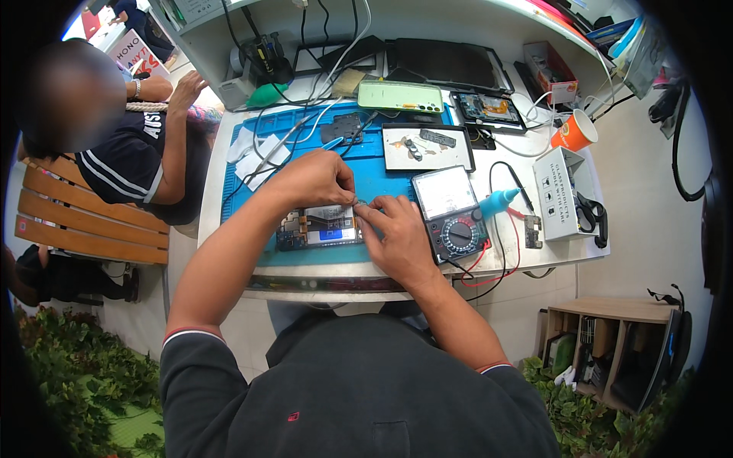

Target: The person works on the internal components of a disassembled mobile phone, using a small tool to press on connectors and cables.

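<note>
An opened smartphone [294, 230] lies on the blue work mat [374, 183] at the table's near edge, its circuit board and battery exposed. Over its right end, my left hand [324, 180] reaches in from above with the fingers pinched together. My right hand [397, 235] meets it there, thumb and fingers closed at the phone's end. Whatever small part sits between my fingertips is too tiny and covered to make out. Just right of my right hand stands an analog multimeter [458, 229] with its lid up and red and black leads attached.
Beyond my hands lie a framed tray [395, 162] of small parts, a green phone back cover [401, 96] and white tissues [256, 162]. A blue bottle [498, 202], a white box [561, 217] and an orange cup [574, 131] stand right. Cables cross the mat. Another person [145, 153] sits left.
</note>
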The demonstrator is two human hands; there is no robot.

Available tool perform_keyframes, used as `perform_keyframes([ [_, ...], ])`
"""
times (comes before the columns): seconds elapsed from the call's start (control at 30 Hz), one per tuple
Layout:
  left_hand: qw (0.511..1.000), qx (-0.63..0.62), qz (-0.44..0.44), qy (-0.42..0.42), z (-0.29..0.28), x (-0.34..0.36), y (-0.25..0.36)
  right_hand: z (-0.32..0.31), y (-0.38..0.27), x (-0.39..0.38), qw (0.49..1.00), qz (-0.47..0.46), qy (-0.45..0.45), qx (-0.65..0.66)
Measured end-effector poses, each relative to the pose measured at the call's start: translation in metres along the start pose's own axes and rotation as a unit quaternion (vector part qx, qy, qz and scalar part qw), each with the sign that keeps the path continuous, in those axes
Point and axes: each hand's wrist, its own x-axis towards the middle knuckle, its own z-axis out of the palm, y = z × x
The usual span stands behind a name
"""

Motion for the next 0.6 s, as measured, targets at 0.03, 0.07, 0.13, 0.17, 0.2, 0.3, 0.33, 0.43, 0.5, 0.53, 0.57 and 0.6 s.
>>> perform_keyframes([
  [0.03, 1.000, -0.001, 0.002, 0.000, 0.000, 0.001, -0.001, 0.000, 0.001, 0.000, 1.000, 0.000, -0.004, -0.002],
  [0.07, 1.000, -0.007, 0.000, -0.006, 0.000, 0.001, -0.002, 0.001, 0.001, 0.000, 1.000, -0.004, -0.005, -0.010],
  [0.13, 1.000, -0.020, -0.003, -0.018, -0.002, 0.002, -0.005, 0.002, 0.000, 0.000, 1.000, -0.013, -0.005, -0.025],
  [0.17, 0.999, -0.024, 0.003, -0.024, -0.003, 0.004, -0.008, 0.002, 0.000, 0.000, 0.999, -0.019, -0.007, -0.032],
  [0.2, 0.999, -0.028, 0.010, -0.029, -0.005, 0.006, -0.014, 0.002, -0.001, 0.000, 0.999, -0.025, -0.010, -0.038],
  [0.3, 0.998, -0.051, -0.003, -0.045, -0.005, 0.011, -0.019, 0.002, -0.001, 0.000, 0.998, -0.034, -0.012, -0.048],
  [0.33, 0.997, -0.060, -0.012, -0.050, -0.006, 0.012, -0.020, 0.003, -0.001, 0.000, 0.998, -0.035, -0.012, -0.049],
  [0.43, 0.999, -0.016, -0.002, -0.038, -0.004, 0.014, -0.014, 0.002, -0.002, 0.001, 0.998, -0.031, -0.016, -0.052],
  [0.5, 0.999, -0.007, -0.010, -0.039, -0.005, 0.014, -0.009, 0.001, -0.002, 0.001, 0.998, -0.030, -0.016, -0.046],
  [0.53, 0.999, -0.003, -0.014, -0.040, -0.005, 0.013, -0.007, 0.001, -0.002, 0.001, 0.999, -0.029, -0.016, -0.043],
  [0.57, 0.999, -0.007, -0.014, -0.039, -0.005, 0.013, -0.006, 0.001, -0.002, 0.000, 0.999, -0.029, -0.013, -0.040],
  [0.6, 0.999, -0.012, -0.013, -0.038, -0.005, 0.012, -0.006, 0.001, -0.001, 0.000, 0.999, -0.029, -0.010, -0.037],
])
